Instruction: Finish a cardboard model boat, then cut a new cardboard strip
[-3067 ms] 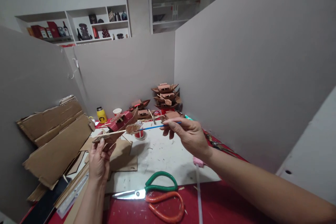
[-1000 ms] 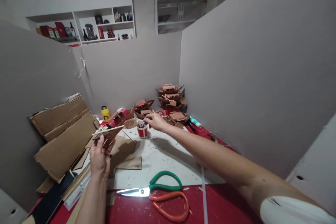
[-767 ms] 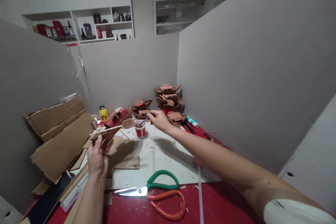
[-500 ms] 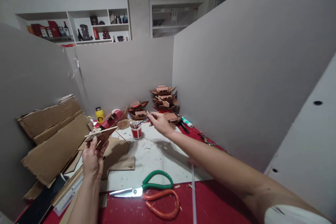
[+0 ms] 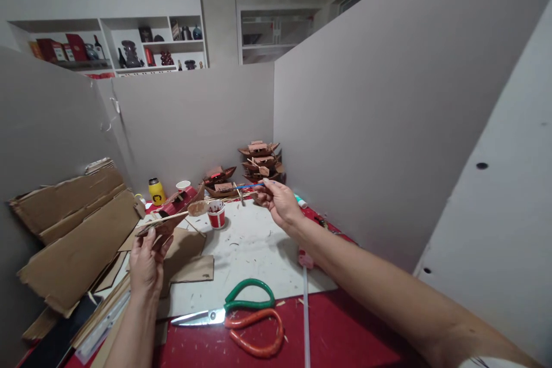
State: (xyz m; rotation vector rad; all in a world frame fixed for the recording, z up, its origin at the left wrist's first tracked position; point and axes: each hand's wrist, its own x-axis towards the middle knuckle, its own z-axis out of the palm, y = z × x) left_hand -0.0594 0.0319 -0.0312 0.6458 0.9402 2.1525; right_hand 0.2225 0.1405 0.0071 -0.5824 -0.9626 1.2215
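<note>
Model boat point(image 5: 176, 204), gripped in the left hand point(image 5: 147, 261), long axis rising away rightward, lies left of the right hand point(image 5: 278, 201), which pinches a blue brush point(image 5: 249, 186).

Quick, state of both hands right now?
Left hand: closed, holding the model boat; can't tell if it also grips the oar.
Right hand: closed, holding the thin blue-handled tool.

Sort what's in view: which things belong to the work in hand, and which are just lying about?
In the work:
Red-roofed model boat, in the left hand
Paddle alongside it
Thin blue stick, likely a brush, in the right hand
Red-and-white cup, probably; smeared inside

Lying about, apparently:
Scissors
Cardboard sheets
Yellow bottle
Stacked model boats
</note>
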